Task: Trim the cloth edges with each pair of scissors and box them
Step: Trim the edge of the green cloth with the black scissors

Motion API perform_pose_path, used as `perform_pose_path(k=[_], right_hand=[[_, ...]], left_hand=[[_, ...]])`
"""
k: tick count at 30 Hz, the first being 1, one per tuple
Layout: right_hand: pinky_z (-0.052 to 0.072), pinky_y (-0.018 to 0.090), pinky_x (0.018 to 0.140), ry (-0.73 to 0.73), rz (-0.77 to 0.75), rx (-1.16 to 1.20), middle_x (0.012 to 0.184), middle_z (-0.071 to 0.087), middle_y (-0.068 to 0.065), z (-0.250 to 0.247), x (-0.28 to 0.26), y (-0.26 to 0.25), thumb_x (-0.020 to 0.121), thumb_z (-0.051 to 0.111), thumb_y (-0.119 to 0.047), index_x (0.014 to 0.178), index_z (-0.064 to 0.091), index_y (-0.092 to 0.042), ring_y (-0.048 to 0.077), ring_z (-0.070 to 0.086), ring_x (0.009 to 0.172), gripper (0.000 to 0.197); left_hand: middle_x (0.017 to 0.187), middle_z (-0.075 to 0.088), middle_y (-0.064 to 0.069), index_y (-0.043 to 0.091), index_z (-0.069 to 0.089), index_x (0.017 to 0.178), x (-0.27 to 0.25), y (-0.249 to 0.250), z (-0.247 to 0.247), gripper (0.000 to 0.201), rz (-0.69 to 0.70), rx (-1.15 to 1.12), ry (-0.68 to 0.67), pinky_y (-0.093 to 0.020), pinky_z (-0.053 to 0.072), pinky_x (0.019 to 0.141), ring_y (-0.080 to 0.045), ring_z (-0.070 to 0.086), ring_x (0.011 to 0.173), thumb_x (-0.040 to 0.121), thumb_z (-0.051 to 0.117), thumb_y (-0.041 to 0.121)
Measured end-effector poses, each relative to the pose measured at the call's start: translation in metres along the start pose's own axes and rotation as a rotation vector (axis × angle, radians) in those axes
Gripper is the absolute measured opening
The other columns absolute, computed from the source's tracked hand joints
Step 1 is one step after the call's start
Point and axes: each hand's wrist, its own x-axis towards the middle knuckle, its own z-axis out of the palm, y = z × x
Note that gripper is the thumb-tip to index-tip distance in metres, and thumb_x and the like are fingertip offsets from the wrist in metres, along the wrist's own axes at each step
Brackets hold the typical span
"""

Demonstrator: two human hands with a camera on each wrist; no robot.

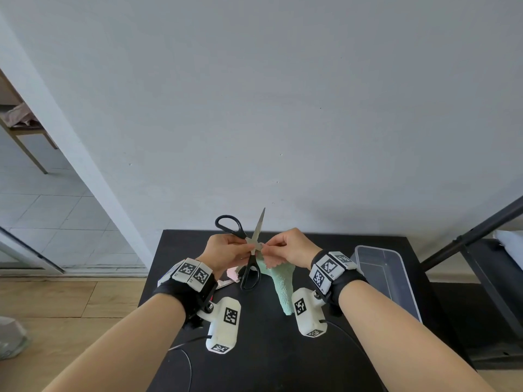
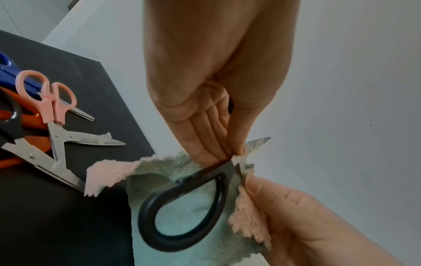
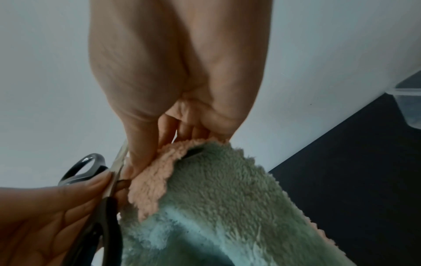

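I hold black-handled scissors [image 1: 259, 227] up above the black table [image 1: 353, 349], their blades spread wide and one tip pointing up. My left hand [image 1: 242, 246] pinches them near the pivot, thumb and fingers on the blade [image 2: 227, 151]. One black handle loop [image 2: 200, 171] hangs below, in front of the cloth. The cloth [image 1: 283, 281] is mint-green terry with a pink scalloped edge. My right hand [image 1: 267, 246] pinches that pink edge right beside the blades [image 3: 141, 162]. The rest of the cloth [image 3: 227, 198] hangs down to the table.
A clear plastic box [image 1: 382, 267] stands on the table's right side. Several other scissors lie at the left, among them a pink-handled pair [image 2: 56, 108] over orange, blue and black ones. A white wall stands behind the table. A black frame [image 1: 467, 239] rises at the right.
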Motion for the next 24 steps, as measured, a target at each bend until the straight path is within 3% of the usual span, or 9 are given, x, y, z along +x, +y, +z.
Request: perform_pose_path(k=[4,9,11,14,16,19,21,24], right_hand=[[0.045,0.004,0.061,-0.006,-0.021,0.026,0.096,0.069,0.027,-0.004,-0.003,0.004,0.087,0.067,-0.018,0.096,0.071,0.005,0.018,0.060,0.077,0.025],[0.047,0.011,0.061,-0.015,0.034,0.039,0.064,0.068,-0.002,-0.017,-0.006,0.016,0.087,0.067,-0.019,0.091,0.072,0.002,0.002,0.060,0.056,0.022],[0.044,0.007,0.056,0.028,0.059,0.030,0.069,0.067,-0.004,-0.022,-0.006,0.022,0.085,0.069,-0.021,0.096,0.073,-0.003,-0.003,0.059,0.055,0.021],[0.045,0.008,0.058,0.120,0.065,0.059,0.075,0.068,-0.002,-0.033,-0.006,0.031,0.084,0.071,-0.019,0.096,0.073,-0.004,0.004,0.059,0.065,0.019],[0.047,0.011,0.062,0.167,0.065,0.120,0.076,0.068,0.001,-0.037,-0.008,0.035,0.084,0.071,-0.016,0.093,0.074,-0.006,0.009,0.060,0.070,0.015],[0.048,0.010,0.058,0.201,0.043,0.230,0.079,0.069,0.004,-0.032,-0.009,0.029,0.084,0.069,-0.011,0.098,0.072,0.000,0.005,0.061,0.066,0.018],[0.051,0.011,0.068,0.207,0.024,0.266,0.090,0.070,0.008,-0.025,-0.005,0.021,0.084,0.069,-0.012,0.102,0.071,0.002,0.008,0.063,0.075,0.023],[0.053,0.023,0.083,0.164,0.001,0.280,0.099,0.072,0.011,-0.013,-0.001,0.010,0.083,0.071,-0.016,0.101,0.072,-0.001,0.014,0.066,0.087,0.024]], left_hand=[[0.092,0.069,-0.023,-0.018,0.057,0.107,-0.001,0.004,-0.002,0.028,0.004,-0.022,0.020,-0.023,0.057,0.057,-0.019,0.072,0.065,0.083,0.065,-0.007],[0.084,0.068,-0.019,-0.016,0.056,0.108,-0.001,0.005,-0.003,0.028,-0.004,-0.029,0.055,-0.023,0.057,0.056,-0.016,0.070,0.059,0.083,0.065,-0.007],[0.083,0.067,-0.019,-0.016,0.056,0.108,-0.001,0.007,-0.001,0.029,-0.001,-0.036,0.058,-0.025,0.058,0.058,-0.017,0.070,0.060,0.083,0.065,-0.006],[0.086,0.067,-0.020,-0.013,0.057,0.107,0.001,0.013,-0.006,0.026,0.007,-0.067,0.085,-0.027,0.060,0.062,-0.020,0.070,0.065,0.084,0.065,-0.004],[0.084,0.067,-0.019,-0.011,0.058,0.103,0.000,0.016,-0.013,0.022,0.007,-0.075,0.087,-0.025,0.059,0.058,-0.020,0.070,0.063,0.083,0.065,-0.004],[0.082,0.068,-0.019,-0.011,0.058,0.103,0.000,0.016,-0.017,0.023,0.000,-0.043,0.065,-0.024,0.057,0.056,-0.018,0.071,0.062,0.082,0.066,-0.005],[0.086,0.069,-0.019,-0.013,0.058,0.104,0.000,0.014,-0.013,0.025,-0.006,-0.016,0.043,-0.025,0.059,0.060,-0.018,0.071,0.064,0.082,0.066,-0.005],[0.094,0.068,-0.021,-0.012,0.059,0.102,-0.002,0.010,-0.005,0.023,-0.006,0.010,0.016,-0.023,0.059,0.062,-0.017,0.071,0.067,0.082,0.066,-0.004]])
